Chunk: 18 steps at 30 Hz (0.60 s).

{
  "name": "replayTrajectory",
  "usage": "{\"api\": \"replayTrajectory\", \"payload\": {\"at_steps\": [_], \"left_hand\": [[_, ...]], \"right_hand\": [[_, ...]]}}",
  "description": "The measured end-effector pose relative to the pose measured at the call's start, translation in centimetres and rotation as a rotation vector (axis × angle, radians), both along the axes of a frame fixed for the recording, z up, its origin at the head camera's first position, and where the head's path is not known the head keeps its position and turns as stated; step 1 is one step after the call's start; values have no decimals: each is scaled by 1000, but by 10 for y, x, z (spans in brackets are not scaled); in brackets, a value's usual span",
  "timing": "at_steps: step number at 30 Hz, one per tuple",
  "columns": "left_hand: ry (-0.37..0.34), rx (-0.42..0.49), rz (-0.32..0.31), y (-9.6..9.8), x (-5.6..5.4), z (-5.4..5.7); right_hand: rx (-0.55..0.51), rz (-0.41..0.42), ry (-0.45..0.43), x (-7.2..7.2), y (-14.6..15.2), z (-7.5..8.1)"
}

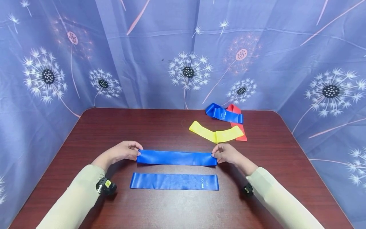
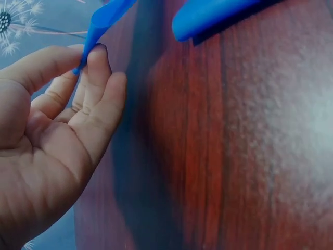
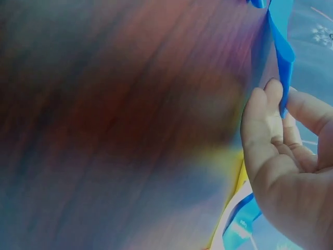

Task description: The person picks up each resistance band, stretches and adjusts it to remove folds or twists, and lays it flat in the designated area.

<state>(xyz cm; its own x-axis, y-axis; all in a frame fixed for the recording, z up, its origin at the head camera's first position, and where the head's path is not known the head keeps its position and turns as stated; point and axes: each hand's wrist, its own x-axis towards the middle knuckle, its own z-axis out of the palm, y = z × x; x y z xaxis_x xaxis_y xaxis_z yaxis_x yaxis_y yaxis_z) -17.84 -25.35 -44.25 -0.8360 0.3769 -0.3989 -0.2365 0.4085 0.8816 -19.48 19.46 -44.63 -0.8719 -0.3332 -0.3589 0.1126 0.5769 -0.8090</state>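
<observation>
Between the two hands a plain blue resistance band (image 1: 177, 158) is stretched out flat and level above the table. My left hand (image 1: 125, 151) pinches its left end between thumb and fingers; in the left wrist view the band's end (image 2: 104, 21) shows in that pinch. My right hand (image 1: 226, 153) pinches the right end, and the right wrist view has the band's corner (image 3: 283, 57) between thumb and fingertips. Nearer the person, a second blue band (image 1: 174, 181), marked "Light" with small dots, lies flat on the table, parallel to the held one.
Beyond the right hand lies a folded yellow band (image 1: 216, 133). Behind it a folded blue band (image 1: 224, 114) overlaps a red band (image 1: 241, 132) near the back edge. The dark wooden table (image 1: 114, 127) is bordered by a dandelion-print curtain (image 1: 154, 63).
</observation>
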Motion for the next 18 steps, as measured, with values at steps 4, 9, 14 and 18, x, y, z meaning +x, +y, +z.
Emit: {"api": "replayTrajectory", "payload": {"at_steps": [4, 9, 14, 18], "left_hand": [[14, -46, 0, -2, 3, 1], [33, -79, -12, -3, 7, -1], [114, -163, -17, 2, 12, -5], [159, -207, -9, 7, 14, -7]], "right_hand": [[28, 1, 5, 5, -3, 2], [61, 28, 18, 11, -7, 3], [97, 26, 60, 14, -10, 1], [132, 19, 88, 15, -12, -1]]}}
